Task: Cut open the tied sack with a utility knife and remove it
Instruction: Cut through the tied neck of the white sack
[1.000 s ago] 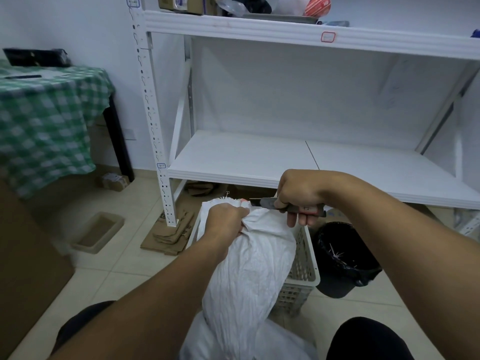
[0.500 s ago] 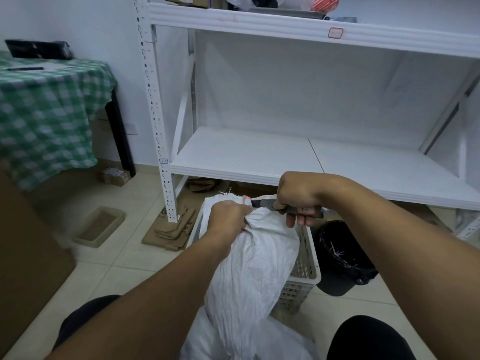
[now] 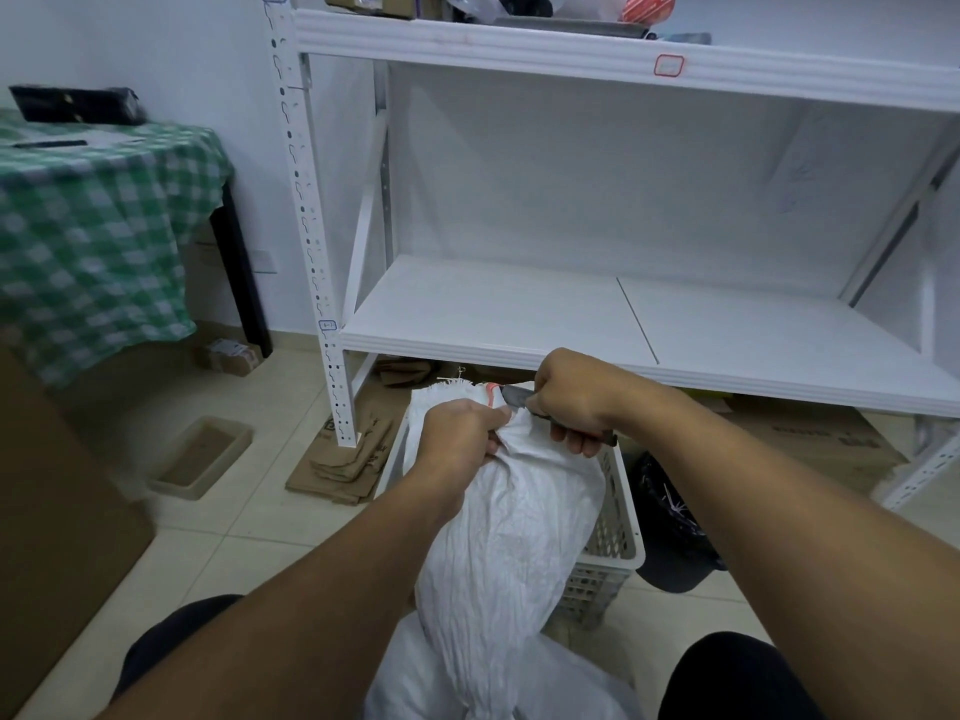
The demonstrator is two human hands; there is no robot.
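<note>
A white woven sack [image 3: 511,537] stands upright between my knees, its neck bunched and tied with a reddish cord [image 3: 490,393]. My left hand [image 3: 460,433] grips the gathered neck just below the tie. My right hand [image 3: 571,402] is closed around a dark utility knife [image 3: 519,396], whose blade end points left and meets the sack's neck at the cord. The frayed mouth of the sack sticks up behind my left hand.
A white perforated basket [image 3: 610,543] sits behind the sack, with a black bin [image 3: 670,517] to its right. A white metal shelf unit [image 3: 571,314] stands ahead, flattened cardboard [image 3: 348,459] and a shallow tray [image 3: 200,457] lie on the tiled floor. A green checked table [image 3: 93,226] is at left.
The knife has stayed against the tied neck, with my right hand shifting slightly along it. My left hand keeps its grip. The camera tilted a little.
</note>
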